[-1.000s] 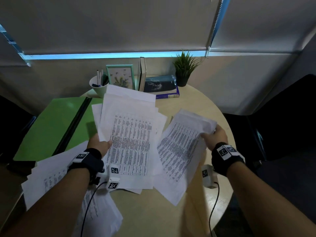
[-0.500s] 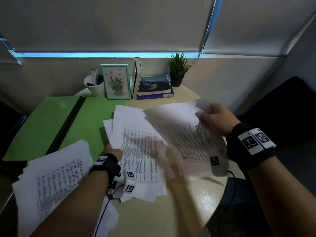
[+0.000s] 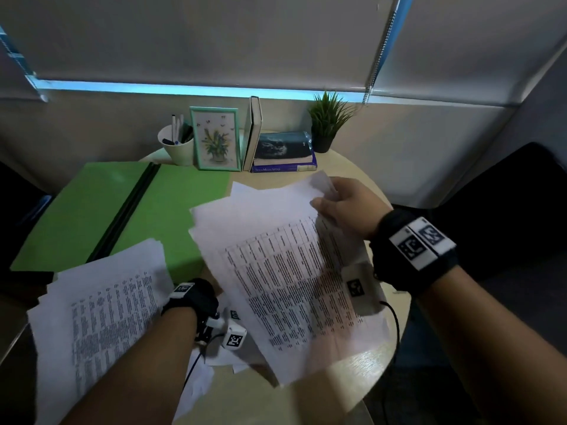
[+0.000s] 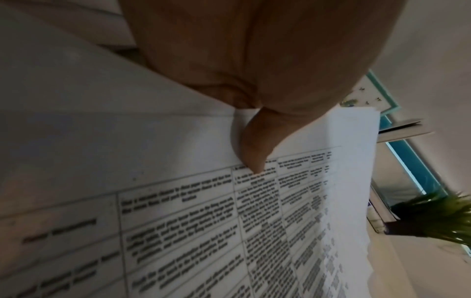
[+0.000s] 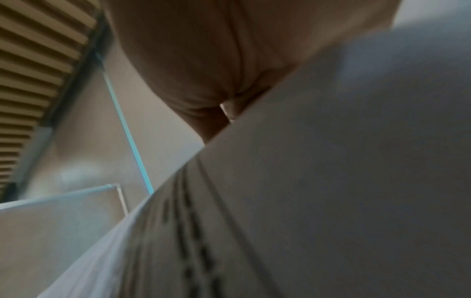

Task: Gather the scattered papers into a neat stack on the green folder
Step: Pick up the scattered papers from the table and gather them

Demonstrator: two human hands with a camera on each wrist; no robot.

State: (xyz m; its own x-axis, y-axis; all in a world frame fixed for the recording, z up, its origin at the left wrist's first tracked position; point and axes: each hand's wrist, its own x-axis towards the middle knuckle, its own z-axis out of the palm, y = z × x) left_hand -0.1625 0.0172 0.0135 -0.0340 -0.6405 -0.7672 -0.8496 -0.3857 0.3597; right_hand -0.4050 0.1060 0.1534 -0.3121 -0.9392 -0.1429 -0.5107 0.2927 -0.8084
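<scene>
Right hand [image 3: 343,207] pinches loose sheets [image 3: 291,265] by far corner, left hand [image 4: 254,60] thumb clamps bundle [image 4: 203,221] underneath, merging before green folder [image 3: 171,210] drop, prob.

The left hand [image 3: 211,289] is hidden under the held printed sheets [image 3: 285,265] — only its wristband shows. Their table text is blurred — unreadable — and the right wrist view is smeared.

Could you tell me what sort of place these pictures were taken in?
Probably an office or study corner: a round wooden table with a green folder, printed papers, a pen cup and books beneath a window blind.
</scene>
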